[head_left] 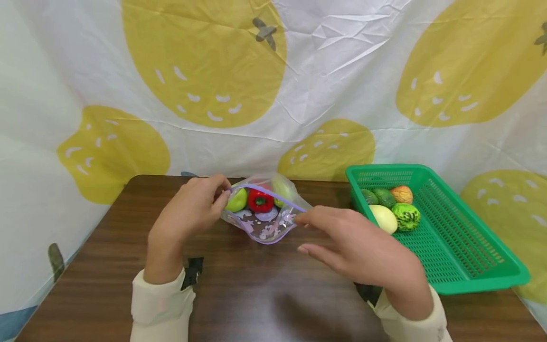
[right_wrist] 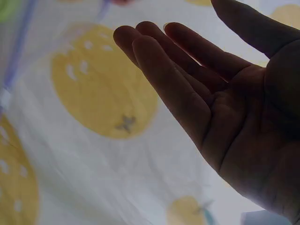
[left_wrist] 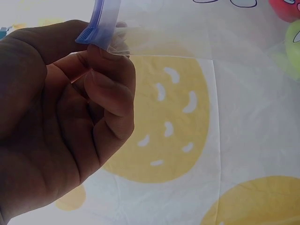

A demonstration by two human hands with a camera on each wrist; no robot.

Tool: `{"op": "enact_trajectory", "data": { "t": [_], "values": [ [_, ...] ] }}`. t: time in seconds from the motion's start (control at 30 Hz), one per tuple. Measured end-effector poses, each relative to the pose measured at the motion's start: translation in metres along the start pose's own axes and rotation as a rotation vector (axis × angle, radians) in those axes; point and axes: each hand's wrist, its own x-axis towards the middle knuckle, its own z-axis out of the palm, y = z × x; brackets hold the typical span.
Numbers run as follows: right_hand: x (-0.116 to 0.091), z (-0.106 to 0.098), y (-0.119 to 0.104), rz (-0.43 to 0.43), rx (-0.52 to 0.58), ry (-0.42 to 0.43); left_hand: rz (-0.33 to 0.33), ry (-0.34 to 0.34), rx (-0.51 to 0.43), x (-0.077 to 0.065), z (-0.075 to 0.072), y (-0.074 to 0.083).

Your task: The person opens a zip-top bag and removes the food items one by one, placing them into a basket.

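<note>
A clear zip bag [head_left: 269,229] with a purple zip edge and printed figures stands on the table, its mouth spread apart. Inside it show a green apple [head_left: 237,201], a red bell pepper [head_left: 260,200] and a pale green item [head_left: 282,189] partly behind the film. My left hand [head_left: 188,213] pinches the bag's left corner; in the left wrist view thumb and index finger [left_wrist: 105,54] grip the end of the zip strip [left_wrist: 99,26]. My right hand [head_left: 359,247] is beside the bag's right corner, fingers extended, thumb apart, nothing held in the right wrist view.
On the right of the brown table [head_left: 256,294] stands a green plastic basket [head_left: 453,280]. It holds several fruits and vegetables, among them a pale yellow oval one [head_left: 383,218] and a green striped one [head_left: 406,217]. A lemon-patterned cloth [head_left: 239,147] hangs behind the table.
</note>
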Motion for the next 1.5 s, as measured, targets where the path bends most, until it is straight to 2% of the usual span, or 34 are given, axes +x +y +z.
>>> {"op": "enact_trajectory", "data": {
  "t": [0.13,0.37,0.47,0.63,0.87,1.03,1.13,1.33,1.5],
  "values": [
    [0.02,0.033,0.011,-0.008,0.03,-0.091,0.003,-0.001,0.002,0.0,0.0,0.001],
    [0.055,0.091,0.03,0.027,0.015,-0.114,0.008,0.003,0.004,0.002,0.001,0.001],
    [0.066,0.108,0.036,0.039,-0.008,-0.116,0.013,-0.002,0.008,0.003,0.001,0.001],
    [0.084,0.115,0.043,0.076,-0.047,-0.122,0.027,0.011,0.019,0.004,0.002,0.002],
    [0.107,0.121,0.054,0.16,-0.046,-0.184,0.046,0.025,0.025,0.004,0.002,0.003],
    [0.124,0.134,0.063,0.232,-0.16,-0.184,0.052,0.023,0.023,0.003,0.005,0.002],
    [0.133,0.141,0.068,0.299,-0.213,-0.219,0.048,0.026,0.023,0.003,0.006,0.003],
    [0.139,0.152,0.077,0.364,-0.23,-0.266,0.04,0.017,0.022,0.003,0.006,0.003],
    [0.14,0.157,0.086,0.369,-0.369,-0.264,0.046,0.015,0.026,0.004,0.007,0.003]
  ]
}}
